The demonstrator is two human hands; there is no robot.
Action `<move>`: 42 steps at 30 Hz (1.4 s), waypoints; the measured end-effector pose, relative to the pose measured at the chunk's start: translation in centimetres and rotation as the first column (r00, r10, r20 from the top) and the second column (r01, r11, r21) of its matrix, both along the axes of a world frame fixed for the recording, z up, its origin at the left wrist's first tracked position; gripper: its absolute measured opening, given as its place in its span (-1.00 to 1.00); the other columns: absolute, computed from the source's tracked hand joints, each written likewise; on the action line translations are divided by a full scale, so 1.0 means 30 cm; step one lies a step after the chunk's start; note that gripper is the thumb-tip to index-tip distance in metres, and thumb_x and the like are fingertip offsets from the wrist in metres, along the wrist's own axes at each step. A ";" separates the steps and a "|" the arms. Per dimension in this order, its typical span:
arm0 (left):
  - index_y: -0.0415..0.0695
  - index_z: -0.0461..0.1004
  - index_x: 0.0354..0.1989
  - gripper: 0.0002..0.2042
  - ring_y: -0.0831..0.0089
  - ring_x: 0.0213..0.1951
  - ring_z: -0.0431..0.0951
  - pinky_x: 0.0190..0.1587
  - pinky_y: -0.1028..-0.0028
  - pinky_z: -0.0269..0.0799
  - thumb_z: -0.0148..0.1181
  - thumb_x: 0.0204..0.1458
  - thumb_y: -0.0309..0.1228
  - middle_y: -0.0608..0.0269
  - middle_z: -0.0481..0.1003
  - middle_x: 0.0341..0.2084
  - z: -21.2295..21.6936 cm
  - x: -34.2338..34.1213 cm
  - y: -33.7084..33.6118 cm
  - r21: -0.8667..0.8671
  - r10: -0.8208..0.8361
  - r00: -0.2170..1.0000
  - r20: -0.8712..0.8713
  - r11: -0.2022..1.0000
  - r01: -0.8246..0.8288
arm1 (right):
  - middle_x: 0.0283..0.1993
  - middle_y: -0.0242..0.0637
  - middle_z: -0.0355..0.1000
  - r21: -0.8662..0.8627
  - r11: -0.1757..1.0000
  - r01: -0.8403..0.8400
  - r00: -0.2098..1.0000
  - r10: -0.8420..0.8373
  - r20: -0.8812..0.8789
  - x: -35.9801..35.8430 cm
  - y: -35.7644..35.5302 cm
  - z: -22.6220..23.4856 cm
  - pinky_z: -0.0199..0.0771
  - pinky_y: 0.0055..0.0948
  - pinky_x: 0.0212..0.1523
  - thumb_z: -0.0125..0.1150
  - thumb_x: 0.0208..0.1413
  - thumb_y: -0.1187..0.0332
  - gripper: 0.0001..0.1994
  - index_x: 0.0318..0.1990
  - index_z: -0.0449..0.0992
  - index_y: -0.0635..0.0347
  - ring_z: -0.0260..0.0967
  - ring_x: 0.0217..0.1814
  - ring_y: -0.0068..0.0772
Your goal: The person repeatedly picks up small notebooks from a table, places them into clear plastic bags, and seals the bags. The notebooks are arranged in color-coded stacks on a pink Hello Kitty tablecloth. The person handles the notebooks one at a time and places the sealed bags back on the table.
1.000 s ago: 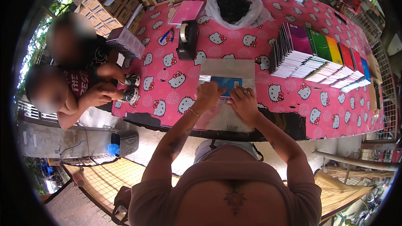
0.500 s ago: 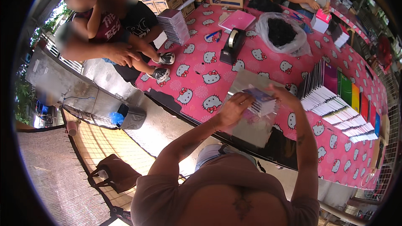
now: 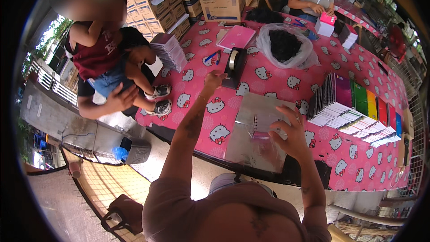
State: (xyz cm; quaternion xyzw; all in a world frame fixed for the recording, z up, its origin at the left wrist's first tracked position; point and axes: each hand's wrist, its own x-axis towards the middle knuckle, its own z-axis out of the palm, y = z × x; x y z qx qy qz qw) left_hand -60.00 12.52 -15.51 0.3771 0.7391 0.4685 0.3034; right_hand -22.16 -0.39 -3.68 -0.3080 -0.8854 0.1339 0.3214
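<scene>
A: Where are the hands?

B: The left hand, fingers curled, is by a black, block-shaped tape dispenser on the pink, cat-patterned bench; I can't tell whether it grips tape. The right hand is open, fingers spread over a small, pale, apparently plastic-wrapped bundle on a flat grey sheet.

A: How would they handle?

B: The dispenser looks weighty and rigid, best steadied by its base; the bundle seems light, perhaps slippery, best held along its sides.

Room between dispenser and notebooks
</scene>
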 end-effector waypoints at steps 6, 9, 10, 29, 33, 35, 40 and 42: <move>-0.17 0.58 -0.28 -0.82 0.58 -0.45 0.48 -0.42 0.50 0.42 0.30 0.02 -0.34 0.45 0.49 -0.51 -0.178 -0.003 0.003 0.310 -0.130 0.928 0.350 0.951 0.016 | 0.02 -0.42 0.44 0.045 0.996 0.073 0.997 -0.072 -0.011 -0.084 -0.026 0.001 0.14 -0.03 0.19 0.40 -0.07 0.29 -0.76 -0.19 0.58 -0.07 0.37 0.07 -0.24; -0.17 0.59 -0.30 -0.87 0.59 -0.46 0.50 -0.45 0.53 0.40 0.24 0.03 -0.39 0.42 0.54 -0.48 -0.210 0.010 -0.030 0.338 -0.132 0.919 0.372 0.941 -0.002 | -0.12 -0.48 0.48 0.050 0.996 0.069 0.997 -0.071 0.035 -0.121 -0.043 0.005 0.18 -0.13 0.07 0.40 -0.09 0.23 -0.71 -0.15 0.58 -0.07 0.39 -0.04 -0.28; -0.17 0.59 -0.31 -0.88 0.58 -0.46 0.52 -0.46 0.53 0.40 0.23 0.03 -0.41 0.40 0.56 -0.47 -0.221 -0.003 -0.049 0.335 -0.154 0.931 0.332 0.941 0.036 | -0.14 -0.49 0.48 0.059 0.995 0.080 0.995 -0.083 0.052 -0.137 -0.041 0.000 0.18 -0.15 0.04 0.40 -0.09 0.20 -0.70 -0.15 0.58 -0.06 0.39 -0.05 -0.28; -0.02 0.65 -0.20 -0.82 0.33 0.17 0.30 0.19 0.33 0.23 0.35 0.00 -0.50 0.25 0.39 -0.06 0.265 0.315 -0.355 0.255 -0.834 0.438 -0.336 0.367 0.895 | -0.11 -0.29 0.48 -0.012 0.984 0.178 0.944 -0.167 0.285 -0.143 -0.043 0.042 0.18 -0.10 0.05 0.40 -0.13 -0.02 -0.57 -0.13 0.61 -0.01 0.42 0.01 -0.15; 0.03 0.68 -0.25 -0.81 0.25 0.22 0.25 0.23 0.27 0.21 0.37 -0.05 -0.53 0.22 0.33 0.14 0.288 0.346 -0.336 0.247 -0.736 0.437 -0.517 0.361 0.899 | 0.03 -0.24 0.41 -0.222 0.953 0.208 0.959 -0.244 -0.147 0.064 0.036 -0.109 0.15 -0.01 0.15 0.50 -0.22 0.05 -0.48 -0.04 0.56 -0.04 0.30 0.17 -0.13; 0.05 0.68 -0.25 -0.80 0.20 0.23 0.24 0.26 0.23 0.17 0.38 -0.07 -0.52 0.19 0.30 0.19 0.276 0.383 -0.318 0.262 -0.677 0.419 -0.605 0.327 0.908 | 0.10 -0.21 0.39 -0.272 0.962 -0.035 0.977 -0.025 -0.214 0.084 0.039 -0.248 0.11 0.01 0.25 0.56 -0.27 0.13 -0.39 0.03 0.50 -0.03 0.23 0.28 -0.12; 0.13 0.68 -0.31 -0.81 0.12 0.25 0.22 0.24 0.13 0.16 0.40 -0.12 -0.45 0.23 0.27 0.25 0.223 0.509 -0.310 0.243 -0.535 0.386 -0.751 0.320 0.916 | 0.26 -0.13 0.29 -0.114 0.987 -0.113 0.993 0.115 0.012 0.031 0.020 -0.308 -0.04 -0.10 0.41 0.49 -0.17 0.18 -0.39 0.11 0.46 0.05 0.12 0.41 -0.10; 0.14 0.68 -0.31 -0.80 0.11 0.25 0.22 0.24 0.13 0.16 0.40 -0.13 -0.45 0.22 0.27 0.25 0.212 0.490 -0.311 0.332 -0.510 0.486 -0.710 0.366 0.869 | 0.28 -0.12 0.27 -0.271 0.955 -0.123 0.971 0.060 -0.231 0.037 0.011 -0.320 -0.04 -0.12 0.42 0.43 -0.09 0.23 -0.45 0.13 0.47 0.04 0.09 0.43 -0.11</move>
